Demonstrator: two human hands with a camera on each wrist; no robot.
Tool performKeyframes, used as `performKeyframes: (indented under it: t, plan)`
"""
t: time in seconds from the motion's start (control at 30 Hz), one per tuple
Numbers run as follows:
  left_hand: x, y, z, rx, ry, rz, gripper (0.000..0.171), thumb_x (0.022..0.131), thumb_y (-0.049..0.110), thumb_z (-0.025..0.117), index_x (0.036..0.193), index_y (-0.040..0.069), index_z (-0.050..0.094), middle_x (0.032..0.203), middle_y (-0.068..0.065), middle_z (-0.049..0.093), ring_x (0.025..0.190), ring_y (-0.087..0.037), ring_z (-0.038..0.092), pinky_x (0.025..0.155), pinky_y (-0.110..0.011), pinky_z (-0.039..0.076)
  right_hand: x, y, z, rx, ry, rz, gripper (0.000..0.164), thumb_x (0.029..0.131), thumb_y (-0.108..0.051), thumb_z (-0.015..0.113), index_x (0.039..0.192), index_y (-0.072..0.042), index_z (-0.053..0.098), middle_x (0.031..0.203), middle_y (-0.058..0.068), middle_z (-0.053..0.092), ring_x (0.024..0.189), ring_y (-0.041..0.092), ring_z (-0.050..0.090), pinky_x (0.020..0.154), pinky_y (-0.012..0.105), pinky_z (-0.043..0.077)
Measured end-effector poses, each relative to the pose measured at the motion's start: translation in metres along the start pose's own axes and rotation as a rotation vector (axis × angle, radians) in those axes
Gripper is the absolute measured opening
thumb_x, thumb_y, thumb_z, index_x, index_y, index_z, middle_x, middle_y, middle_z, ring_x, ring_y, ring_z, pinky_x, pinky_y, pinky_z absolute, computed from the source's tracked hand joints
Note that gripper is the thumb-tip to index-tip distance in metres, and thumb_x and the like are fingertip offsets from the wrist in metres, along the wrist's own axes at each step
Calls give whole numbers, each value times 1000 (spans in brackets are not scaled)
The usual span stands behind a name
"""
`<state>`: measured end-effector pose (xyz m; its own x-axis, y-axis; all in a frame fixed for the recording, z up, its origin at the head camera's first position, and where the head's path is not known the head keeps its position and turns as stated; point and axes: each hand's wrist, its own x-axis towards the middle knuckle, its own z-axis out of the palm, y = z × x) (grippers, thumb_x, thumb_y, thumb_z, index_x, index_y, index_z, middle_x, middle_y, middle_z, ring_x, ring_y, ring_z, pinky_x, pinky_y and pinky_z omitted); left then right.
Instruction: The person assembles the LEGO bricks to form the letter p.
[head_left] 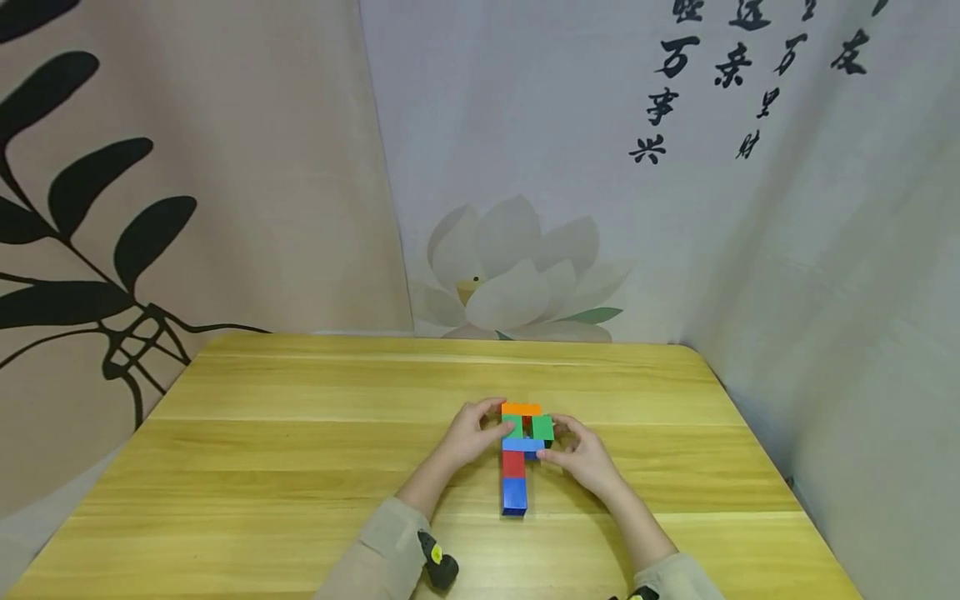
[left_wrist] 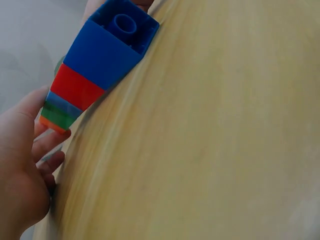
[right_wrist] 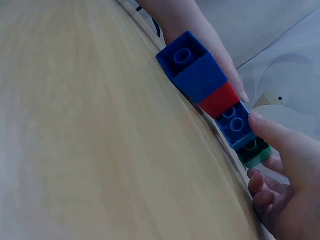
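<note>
Toy building blocks joined into one figure lie on the table between both hands. An orange block (head_left: 521,409) forms its far end, with two green blocks (head_left: 543,427) side by side below it. A long blue block (head_left: 517,445) crosses under them, then a red block (head_left: 513,464) and a blue block (head_left: 513,495) make a stem toward me. My left hand (head_left: 468,435) grips the left side, thumb by the left green block. On the right, my right hand (head_left: 588,462) pinches the figure, thumb at the long blue block's end. Hollow undersides show in the right wrist view.
The wooden table (head_left: 300,467) stretches out on both sides of the figure. Behind it hangs a curtain (head_left: 510,150) printed with a lotus, dark leaves and characters. A dark strap with a yellow spot (head_left: 437,560) sits at the left cuff.
</note>
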<state>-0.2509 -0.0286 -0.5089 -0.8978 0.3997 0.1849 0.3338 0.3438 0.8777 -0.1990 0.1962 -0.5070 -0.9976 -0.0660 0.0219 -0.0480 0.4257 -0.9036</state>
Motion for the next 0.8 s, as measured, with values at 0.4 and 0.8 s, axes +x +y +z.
performKeyframes:
  t: [0.4, 0.8]
  plan:
    - [-2, -1, 2, 102, 10, -25, 52, 91, 33, 67, 133, 4, 55, 123, -12, 59, 96, -22, 48, 85, -42, 45, 1, 2, 0, -25, -9, -1, 65, 75, -28, 83, 130, -8, 56, 110, 7, 62, 61, 18, 46, 50, 24, 39]
    - [-4, 3, -2, 52, 19, -33, 52, 91, 34, 67, 133, 6, 55, 125, -9, 58, 100, -25, 49, 85, -42, 45, -2, -6, -5, 9, -31, -10, 64, 78, -19, 81, 135, -6, 52, 116, 11, 59, 65, 19, 48, 51, 25, 42]
